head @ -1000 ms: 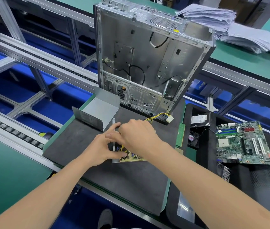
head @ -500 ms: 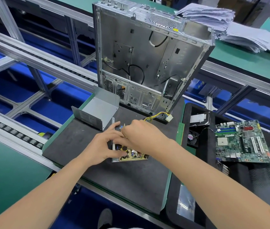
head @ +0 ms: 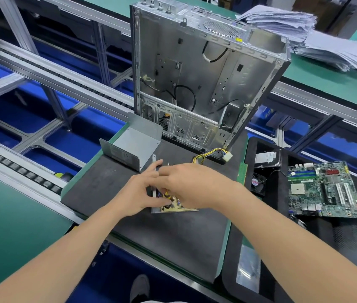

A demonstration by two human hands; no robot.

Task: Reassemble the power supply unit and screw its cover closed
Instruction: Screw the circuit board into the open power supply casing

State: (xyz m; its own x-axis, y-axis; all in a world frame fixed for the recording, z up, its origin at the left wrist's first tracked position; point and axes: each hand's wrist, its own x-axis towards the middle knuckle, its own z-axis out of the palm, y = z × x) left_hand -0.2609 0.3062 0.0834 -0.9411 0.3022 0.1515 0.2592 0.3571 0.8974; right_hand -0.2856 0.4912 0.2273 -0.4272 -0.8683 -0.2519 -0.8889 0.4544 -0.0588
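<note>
Centre of the frame, flat on a black mat [head: 173, 248]: the open power supply unit [head: 174, 208]. Shows only a strip of circuit board at its lower edge, the rest hidden under both hands. Grips the unit's left wall with the left hand [head: 138, 193], forefinger laid over the top, thumb curled inside. Reaches down into the unit with the right hand [head: 192, 186], fingers curled out of sight behind its back; cannot tell what they hold, if anything.

Just up and left, apart from the unit: the grey metal cover [head: 133, 145], on the mat's far left corner. Up and right: a yellow cable bundle [head: 208, 155] ending in a white plug.

Behind, at upper centre: an upright computer case [head: 195, 84], open side facing. At right: a motherboard [head: 324, 191] on a black tray [head: 230, 270], a small fan [head: 257, 182] near it. Upper right: paper stacks [head: 304, 36].
</note>
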